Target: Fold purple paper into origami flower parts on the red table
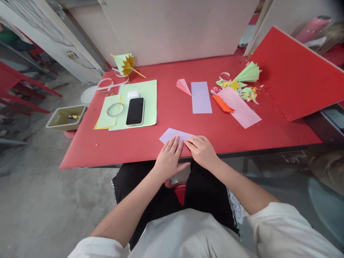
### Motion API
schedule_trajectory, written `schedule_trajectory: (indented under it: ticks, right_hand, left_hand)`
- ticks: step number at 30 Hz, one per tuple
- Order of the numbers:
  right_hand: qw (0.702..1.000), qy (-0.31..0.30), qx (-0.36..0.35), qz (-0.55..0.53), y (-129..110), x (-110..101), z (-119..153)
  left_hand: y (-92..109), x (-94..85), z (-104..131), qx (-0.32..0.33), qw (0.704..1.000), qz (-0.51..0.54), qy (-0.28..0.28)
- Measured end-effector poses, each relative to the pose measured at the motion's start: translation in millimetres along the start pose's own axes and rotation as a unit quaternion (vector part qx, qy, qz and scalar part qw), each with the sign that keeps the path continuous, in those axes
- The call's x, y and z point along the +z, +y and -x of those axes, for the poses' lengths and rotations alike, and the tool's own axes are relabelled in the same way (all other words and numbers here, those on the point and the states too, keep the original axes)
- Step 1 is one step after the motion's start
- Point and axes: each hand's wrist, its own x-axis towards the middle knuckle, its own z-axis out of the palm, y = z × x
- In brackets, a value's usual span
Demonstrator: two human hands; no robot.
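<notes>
1. Resting on lilac paper (170, 134) in the head view: left hand (169, 154), flattened, thumb spread; right hand (202, 152), fingers curved, whether pinching cannot be told.
2. Lilac paper lies on the red bench (172, 114), right of the phone (135, 111) and nearer the person.
3. Beneath phone: green sheet (151, 107). Just beyond phone: white case (133, 94).
4. Right of phone, in order: pleated pink paper (184, 86), lilac rectangle (201, 97), orange cutter (222, 104).

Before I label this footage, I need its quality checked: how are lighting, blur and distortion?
Head view: soft, fairly even light across the red tabletop; same head view: the bare left hand and bare right hand look reasonably sharp; head view edges: wide-angle stretching, with the pink cylindrical bottle at upper right looking blurred.
</notes>
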Motion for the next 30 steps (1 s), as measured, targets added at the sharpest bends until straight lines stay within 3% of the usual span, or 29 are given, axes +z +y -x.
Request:
schedule_trajectory:
  ticks: [6, 9, 13, 15, 19, 30]
  right_hand:
    - [0.998, -0.003, 0.059, 0.029, 32, -17, 5]
    - [0.994, 0.024, 0.102, 0.034, 45, -26, 8]
    - [0.996, 0.051, 0.080, -0.004, 24, -20, 3]
    - [1.000, 0.009, 0.025, -0.016, 5, -11, -2]
    - [0.998, -0.051, 0.037, -0.008, -17, 2, -7]
    - [0.995, -0.079, 0.068, 0.010, -5, -8, 7]
  left_hand:
    - [0, 0.0, -1, -0.002, 1.000, 0.000, 0.007]
    - [0, 0.0, -1, -0.003, 1.000, -0.002, 0.008]
    - [-1, 0.8, 0, 0.003, 1.000, -0.005, 0.012]
    - [-1, 1.8, 0, 0.006, 1.000, -0.003, 0.015]
    - [-2, 3.4, 0, 0.004, 1.000, 0.000, 0.023]
    - [1, 1.0, 0, -0.010, 1.000, 0.008, -0.001]
